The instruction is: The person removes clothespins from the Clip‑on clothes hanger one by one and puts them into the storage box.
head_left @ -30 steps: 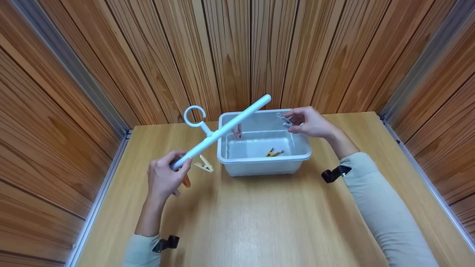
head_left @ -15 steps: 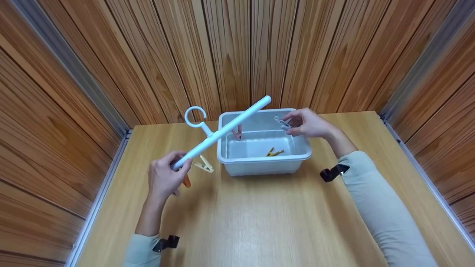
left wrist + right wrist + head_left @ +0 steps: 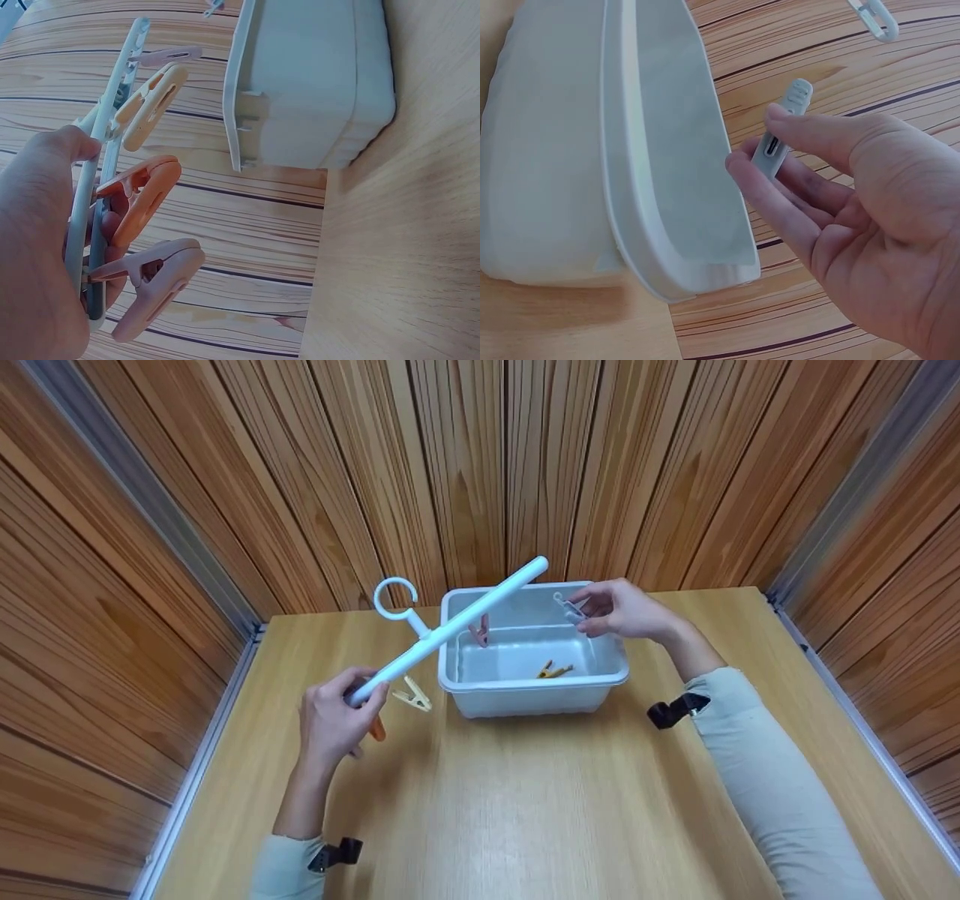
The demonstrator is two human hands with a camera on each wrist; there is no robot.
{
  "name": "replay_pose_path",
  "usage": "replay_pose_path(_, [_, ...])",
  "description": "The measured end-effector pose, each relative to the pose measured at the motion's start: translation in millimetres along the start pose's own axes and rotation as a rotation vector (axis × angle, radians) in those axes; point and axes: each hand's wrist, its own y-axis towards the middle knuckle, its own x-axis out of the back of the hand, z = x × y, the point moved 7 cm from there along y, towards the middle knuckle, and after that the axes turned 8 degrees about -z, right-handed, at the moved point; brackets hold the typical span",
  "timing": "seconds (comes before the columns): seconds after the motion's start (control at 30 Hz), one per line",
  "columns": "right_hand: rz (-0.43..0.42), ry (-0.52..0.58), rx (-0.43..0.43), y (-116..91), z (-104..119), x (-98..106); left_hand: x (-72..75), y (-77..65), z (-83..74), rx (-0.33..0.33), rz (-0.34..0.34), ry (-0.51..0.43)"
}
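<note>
Hanger (image 3: 448, 631), pale blue, is slanting upward from near left to far right, its bar crossing in front of the bin's left rim and its round hook pointing to the far left. The left hand (image 3: 334, 716) is grasping the bar's near end, thumb pressing along its edge and fingers curling round it. Four clothespins are hanging from the bar: a pink one (image 3: 480, 630) toward the far end, then a cream one (image 3: 413, 694), an orange one (image 3: 150, 199) and a mauve one (image 3: 161, 285) close by the holding fingers.

At the bin's far right corner, the right hand (image 3: 630, 607) is pinching a grey clothespin (image 3: 571, 610) between thumb and fingers, its looped end pointing left. A gap is separating this clothespin from the hanger's far tip.

The grey-white bin (image 3: 534, 686) is standing near the tabletop's far edge, its rim facing up; a yellow clothespin (image 3: 553, 670) is lying on its floor, with open room inside around it. The wooden tabletop (image 3: 517, 802) is stretching from the bin's near wall toward the viewer, between the two forearms. Wood-panelled walls (image 3: 480, 472) are bounding the left, right and far sides.
</note>
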Motion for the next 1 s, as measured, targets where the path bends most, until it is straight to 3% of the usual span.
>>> replay_pose_path(0.3, [-0.009, 0.162, -0.027, 1, 3, 3, 0.9, -0.2, 1.7, 0.007, 0.0, 0.006])
replay_pose_path(0.53, [-0.016, 0.161, -0.034, 1, 2, 0, 1.7, 0.1, 0.9, 0.009, -0.006, 0.013])
replay_pose_path(0.77, [-0.03, 0.188, -0.016, -2, 1, 1, 2.2, 5.4, -5.4, -0.067, -0.039, 0.022])
replay_pose_path(1.0, [-0.036, 0.218, -0.008, -7, -3, 0, 2.2, 11.2, -10.3, -0.082, -0.042, 0.014])
